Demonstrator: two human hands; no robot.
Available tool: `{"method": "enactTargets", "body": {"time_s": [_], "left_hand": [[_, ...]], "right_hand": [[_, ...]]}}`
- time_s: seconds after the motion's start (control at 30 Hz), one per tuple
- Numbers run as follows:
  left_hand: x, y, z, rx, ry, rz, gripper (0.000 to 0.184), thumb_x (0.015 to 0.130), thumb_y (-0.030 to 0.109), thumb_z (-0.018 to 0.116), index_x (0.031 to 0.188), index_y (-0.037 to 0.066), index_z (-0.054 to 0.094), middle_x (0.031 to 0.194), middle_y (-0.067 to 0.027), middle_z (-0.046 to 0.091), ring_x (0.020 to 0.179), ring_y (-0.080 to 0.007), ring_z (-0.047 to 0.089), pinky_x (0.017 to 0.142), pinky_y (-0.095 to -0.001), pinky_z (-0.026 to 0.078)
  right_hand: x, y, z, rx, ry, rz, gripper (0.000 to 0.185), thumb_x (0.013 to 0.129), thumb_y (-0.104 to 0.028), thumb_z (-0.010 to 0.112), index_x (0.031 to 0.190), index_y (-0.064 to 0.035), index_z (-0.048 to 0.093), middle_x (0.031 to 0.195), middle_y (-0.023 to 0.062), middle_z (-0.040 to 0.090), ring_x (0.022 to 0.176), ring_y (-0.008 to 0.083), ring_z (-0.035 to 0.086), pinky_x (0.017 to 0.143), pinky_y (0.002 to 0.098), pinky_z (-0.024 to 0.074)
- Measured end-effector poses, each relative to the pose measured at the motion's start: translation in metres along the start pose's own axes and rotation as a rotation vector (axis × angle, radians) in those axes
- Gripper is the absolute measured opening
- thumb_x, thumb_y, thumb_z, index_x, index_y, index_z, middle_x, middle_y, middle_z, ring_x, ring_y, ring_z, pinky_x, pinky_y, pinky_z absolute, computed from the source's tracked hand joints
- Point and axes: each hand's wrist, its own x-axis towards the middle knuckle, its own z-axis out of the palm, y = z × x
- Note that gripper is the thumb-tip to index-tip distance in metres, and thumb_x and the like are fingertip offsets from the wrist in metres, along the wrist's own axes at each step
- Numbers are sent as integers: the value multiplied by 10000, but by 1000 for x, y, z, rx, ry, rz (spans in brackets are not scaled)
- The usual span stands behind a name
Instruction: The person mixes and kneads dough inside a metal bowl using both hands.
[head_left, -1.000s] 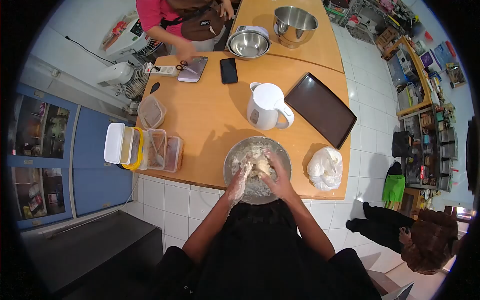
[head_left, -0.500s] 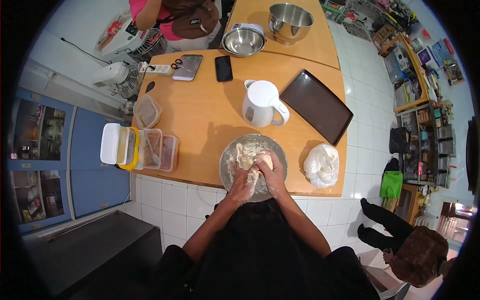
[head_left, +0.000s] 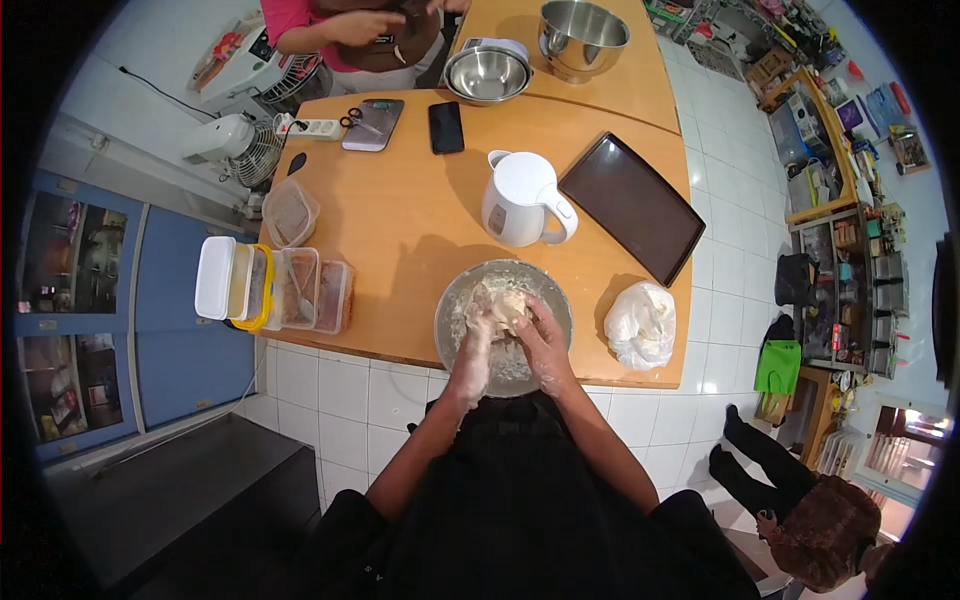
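A metal bowl [head_left: 447, 335] stands at the table's near edge, its inside smeared with flour and dough. Pale, ragged dough [head_left: 508, 304] is held between both hands over the bowl. My left hand [head_left: 474, 350], coated in wet flour, closes on the dough from the left. From the right, my right hand [head_left: 543, 343] presses its fingers and thumb round the same dough. Just beyond the bowl is a white kettle [head_left: 522, 200], and a white plastic bag [head_left: 640, 326] lies to its right.
The wooden table [head_left: 390, 230] also bears a dark tray [head_left: 635, 205], a phone [head_left: 446, 127], a scale with scissors [head_left: 374, 126], plastic containers [head_left: 300, 290] and metal bowls [head_left: 488, 75]. One person [head_left: 360, 40] stands across the table; another person [head_left: 825, 530] is at lower right.
My hands have shifted on the dough, the left one now more upright along the bowl's left side. Across the table, the person's hands have come into view in front of the body.
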Motion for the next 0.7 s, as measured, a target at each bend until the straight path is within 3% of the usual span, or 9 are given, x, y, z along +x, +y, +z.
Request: {"method": "enactTargets", "body": {"time_s": [0.03, 0.07, 0.23, 0.33, 0.47, 0.57, 0.6, 0.63, 0.7], "left_hand": [[1, 7, 0, -223, -7, -86, 582, 1005, 475, 301, 1415, 65, 359, 1412, -112, 402, 1282, -241, 395, 1106, -409, 258], [1, 6, -9, -24, 7, -17, 599, 1001, 486, 302, 1437, 77, 316, 1423, -115, 396, 1299, -236, 381, 1089, -389, 296], [-3, 27, -4, -378, -93, -120, 622, 990, 495, 322, 1419, 45, 341, 1422, -133, 405, 1297, -265, 397, 1084, -407, 326], [-6, 33, -9, -690, -205, -265, 590, 985, 483, 355, 1379, 47, 410, 1348, -149, 486, 1231, -266, 478, 1025, -407, 412], [1, 12, -27, -836, -285, -277, 585, 987, 487, 346, 1383, 60, 401, 1325, -147, 500, 1226, -263, 482, 1032, -391, 404], [-10, 30, 18, -250, -50, -155, 609, 991, 497, 324, 1425, 69, 331, 1405, -127, 406, 1301, -243, 393, 1096, -381, 302], [1, 1, 2, 137, -34, 89, 666, 978, 544, 313, 1444, 70, 287, 1468, -103, 302, 1359, -225, 294, 1129, -373, 209], [2, 7, 0, 471, -44, 60, 738, 956, 587, 331, 1464, 62, 225, 1478, -102, 271, 1356, -220, 280, 1126, -364, 198], [-1, -15, -18, 298, 43, -12, 666, 972, 526, 379, 1420, 39, 317, 1415, -94, 380, 1300, -205, 352, 1084, -370, 259]], "right_hand": [[1, -1, -1, 68, -32, 4, 438, 879, -195, 660, 1258, -21, 524, 1255, 116, 532, 1146, 169, 500, 920, 291, 441], [2, -4, -3, -24, -42, -70, 473, 869, -188, 671, 1281, -26, 507, 1312, 134, 486, 1194, 177, 467, 951, 307, 424], [14, -19, -13, -396, -44, -532, 621, 804, -172, 734, 1342, -37, 455, 1488, 194, 313, 1340, 207, 353, 1056, 371, 343], [14, -30, -14, -487, -246, -574, 655, 773, -195, 767, 1330, -37, 459, 1404, 181, 424, 1273, 205, 430, 1049, 380, 338], [7, -20, 4, -310, -197, -242, 479, 837, -170, 706, 1242, -33, 490, 1103, 91, 567, 1043, 172, 540, 945, 320, 409], [3, -30, 19, -267, -59, -157, 396, 880, -151, 651, 1220, -24, 491, 1099, 73, 569, 1013, 150, 541, 902, 299, 433], [2, -20, 20, -101, -19, -125, 381, 892, -149, 638, 1219, -23, 487, 1080, 47, 571, 987, 129, 544, 876, 292, 441], [2, -17, 17, -71, -28, -71, 372, 895, -150, 637, 1212, -21, 492, 1068, 41, 576, 982, 123, 544, 871, 289, 442], [2, -14, 12, -10, -46, 31, 354, 899, -151, 633, 1200, -18, 502, 1043, 29, 585, 972, 110, 544, 861, 282, 443]]}}
